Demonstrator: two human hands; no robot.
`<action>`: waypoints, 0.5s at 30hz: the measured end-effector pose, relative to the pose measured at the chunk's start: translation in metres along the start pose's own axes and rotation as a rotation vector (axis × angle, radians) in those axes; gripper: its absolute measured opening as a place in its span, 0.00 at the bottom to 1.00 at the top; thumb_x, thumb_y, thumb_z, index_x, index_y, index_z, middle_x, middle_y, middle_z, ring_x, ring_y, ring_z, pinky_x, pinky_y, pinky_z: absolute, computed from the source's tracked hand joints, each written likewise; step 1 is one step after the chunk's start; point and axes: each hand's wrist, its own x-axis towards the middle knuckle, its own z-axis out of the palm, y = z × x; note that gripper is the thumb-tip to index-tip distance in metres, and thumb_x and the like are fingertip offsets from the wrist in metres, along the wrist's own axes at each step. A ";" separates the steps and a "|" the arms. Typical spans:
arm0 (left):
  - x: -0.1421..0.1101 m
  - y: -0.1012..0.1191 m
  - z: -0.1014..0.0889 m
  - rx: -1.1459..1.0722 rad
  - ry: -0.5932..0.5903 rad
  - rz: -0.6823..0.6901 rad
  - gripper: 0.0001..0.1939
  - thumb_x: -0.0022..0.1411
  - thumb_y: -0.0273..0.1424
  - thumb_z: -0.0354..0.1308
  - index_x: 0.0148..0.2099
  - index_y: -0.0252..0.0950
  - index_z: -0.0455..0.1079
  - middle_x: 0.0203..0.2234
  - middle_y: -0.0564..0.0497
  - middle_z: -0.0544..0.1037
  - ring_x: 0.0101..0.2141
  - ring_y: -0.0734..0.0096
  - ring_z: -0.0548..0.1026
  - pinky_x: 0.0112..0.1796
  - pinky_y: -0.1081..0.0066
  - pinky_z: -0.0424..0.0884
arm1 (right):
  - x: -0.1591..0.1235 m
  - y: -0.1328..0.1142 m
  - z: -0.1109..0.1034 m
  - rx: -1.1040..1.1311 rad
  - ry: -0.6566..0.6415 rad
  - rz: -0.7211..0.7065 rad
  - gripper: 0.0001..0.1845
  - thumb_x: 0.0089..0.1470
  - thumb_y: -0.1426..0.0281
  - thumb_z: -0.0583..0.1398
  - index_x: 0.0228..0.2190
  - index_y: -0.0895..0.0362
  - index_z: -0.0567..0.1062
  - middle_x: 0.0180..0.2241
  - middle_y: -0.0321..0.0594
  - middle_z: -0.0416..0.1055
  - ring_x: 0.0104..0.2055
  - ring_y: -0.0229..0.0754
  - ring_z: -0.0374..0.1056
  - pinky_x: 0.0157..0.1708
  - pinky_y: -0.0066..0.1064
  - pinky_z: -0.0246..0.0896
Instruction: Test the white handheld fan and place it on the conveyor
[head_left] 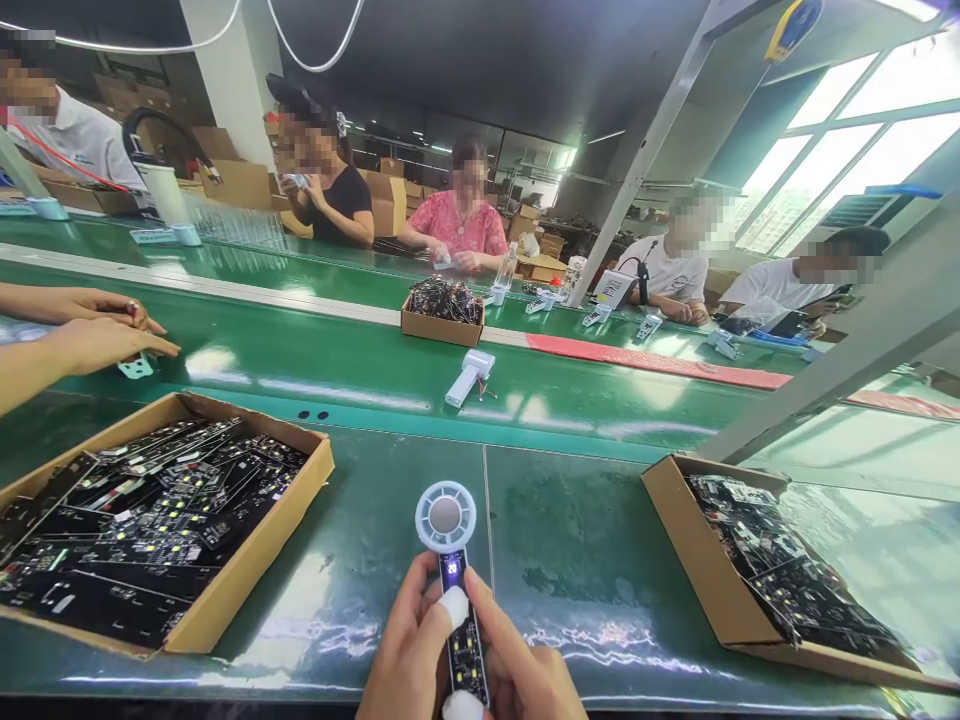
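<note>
Both my hands hold a small white handheld fan (448, 540) just above the green table's near edge. Its round head points away from me. Its open handle shows a black circuit board with a lit display. My left hand (409, 655) wraps the handle from the left, and its thumb, in a white finger cot, presses the board. My right hand (521, 665) grips the handle from the right. Another white-capped fingertip shows at the bottom edge.
A cardboard box of black circuit boards (150, 520) lies at my left, another box (787, 570) at my right. A white fan part (469, 377) lies on the green conveyor belt (337, 350). A co-worker's hands (97, 325) rest at left. Several people sit across the belt. A slanted metal post (825, 370) stands at right.
</note>
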 end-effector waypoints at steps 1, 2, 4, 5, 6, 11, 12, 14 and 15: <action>0.000 0.001 0.000 -0.010 0.003 0.003 0.32 0.56 0.41 0.66 0.60 0.45 0.61 0.43 0.48 0.81 0.39 0.60 0.80 0.32 0.70 0.70 | 0.000 0.002 0.001 0.003 0.000 0.000 0.39 0.61 0.53 0.52 0.68 0.53 0.51 0.17 0.29 0.58 0.17 0.32 0.49 0.17 0.18 0.50; 0.000 0.001 0.001 -0.037 0.001 0.009 0.32 0.55 0.41 0.66 0.59 0.45 0.61 0.44 0.48 0.81 0.39 0.60 0.80 0.34 0.70 0.71 | 0.000 0.004 0.002 0.015 -0.005 -0.002 0.39 0.61 0.53 0.52 0.68 0.53 0.51 0.17 0.28 0.57 0.17 0.32 0.48 0.17 0.18 0.49; 0.000 0.000 0.002 -0.091 -0.011 0.009 0.32 0.54 0.41 0.67 0.58 0.45 0.61 0.44 0.49 0.80 0.40 0.60 0.80 0.37 0.69 0.72 | 0.002 0.008 0.003 0.059 -0.024 -0.004 0.39 0.60 0.52 0.53 0.68 0.52 0.51 0.18 0.27 0.54 0.17 0.31 0.46 0.17 0.19 0.44; 0.000 0.000 0.003 -0.107 -0.016 0.005 0.32 0.53 0.41 0.68 0.58 0.45 0.61 0.44 0.50 0.80 0.40 0.61 0.80 0.38 0.69 0.72 | 0.002 0.009 0.003 0.082 -0.032 -0.001 0.40 0.60 0.53 0.53 0.68 0.51 0.51 0.18 0.27 0.53 0.17 0.31 0.45 0.17 0.20 0.42; 0.001 0.000 0.004 -0.112 -0.022 0.007 0.32 0.53 0.42 0.68 0.57 0.45 0.61 0.44 0.50 0.80 0.40 0.61 0.80 0.38 0.68 0.72 | 0.003 0.009 0.003 0.096 -0.035 0.004 0.40 0.59 0.53 0.54 0.68 0.50 0.51 0.18 0.26 0.52 0.17 0.31 0.45 0.17 0.20 0.40; 0.001 0.000 0.006 -0.063 -0.017 0.061 0.32 0.50 0.45 0.68 0.55 0.42 0.64 0.44 0.48 0.80 0.41 0.58 0.80 0.37 0.67 0.72 | 0.004 0.004 0.001 0.071 -0.020 -0.035 0.43 0.56 0.60 0.59 0.68 0.50 0.51 0.18 0.25 0.53 0.17 0.30 0.45 0.18 0.22 0.38; 0.001 0.001 0.006 -0.048 -0.011 0.048 0.32 0.51 0.45 0.67 0.55 0.43 0.63 0.43 0.49 0.80 0.40 0.58 0.80 0.36 0.68 0.72 | 0.004 0.003 0.002 0.071 -0.018 -0.040 0.43 0.56 0.60 0.58 0.68 0.51 0.51 0.18 0.25 0.53 0.17 0.30 0.46 0.18 0.22 0.38; 0.000 0.003 0.006 -0.038 -0.013 0.016 0.32 0.51 0.44 0.68 0.56 0.43 0.62 0.40 0.50 0.81 0.39 0.60 0.80 0.34 0.69 0.70 | 0.004 0.002 0.002 0.075 -0.011 -0.031 0.41 0.57 0.59 0.57 0.68 0.51 0.52 0.18 0.26 0.52 0.17 0.31 0.47 0.18 0.22 0.38; 0.000 0.004 0.006 -0.043 -0.020 0.005 0.33 0.51 0.43 0.68 0.56 0.43 0.62 0.40 0.50 0.81 0.38 0.61 0.80 0.32 0.70 0.69 | 0.004 0.002 0.003 0.071 -0.004 -0.027 0.40 0.58 0.57 0.56 0.68 0.52 0.52 0.18 0.26 0.51 0.17 0.31 0.47 0.18 0.22 0.38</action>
